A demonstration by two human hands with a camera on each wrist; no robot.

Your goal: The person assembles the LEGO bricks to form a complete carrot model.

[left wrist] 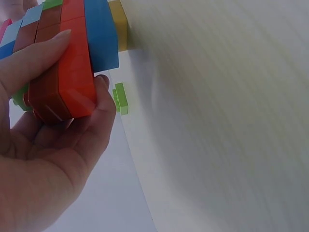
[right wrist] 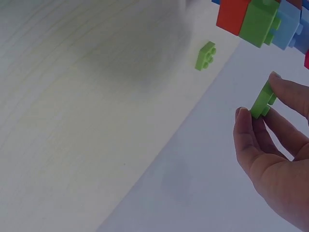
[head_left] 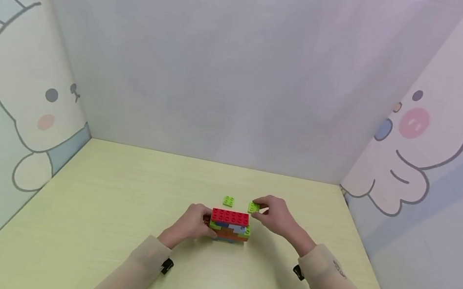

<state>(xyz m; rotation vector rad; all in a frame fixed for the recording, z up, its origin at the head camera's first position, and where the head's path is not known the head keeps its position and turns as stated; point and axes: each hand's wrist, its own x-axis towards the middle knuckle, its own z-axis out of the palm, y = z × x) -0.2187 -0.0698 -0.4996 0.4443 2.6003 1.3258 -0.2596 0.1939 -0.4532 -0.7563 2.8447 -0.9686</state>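
Note:
My left hand (head_left: 192, 221) grips the left end of a stack of toy building bricks (head_left: 230, 217), thumb on the near side and fingers round the back. The stack has a red studded top over blue, green, brown and orange layers. In the left wrist view, a blue brick (left wrist: 102, 36) and a yellow brick (left wrist: 119, 25) lie on its underside. My right hand (head_left: 278, 217) pinches a thin light green brick (right wrist: 261, 100) between thumb and fingertips, apart from the stack. A similar green brick (head_left: 228, 201) lies on the table just behind the stack.
The pale yellow table (head_left: 113, 226) meets a plain grey back wall (head_left: 225, 64). Side walls with cartoon animals, a rabbit (head_left: 33, 102) on the left and another figure (head_left: 444, 85) on the right, bound it.

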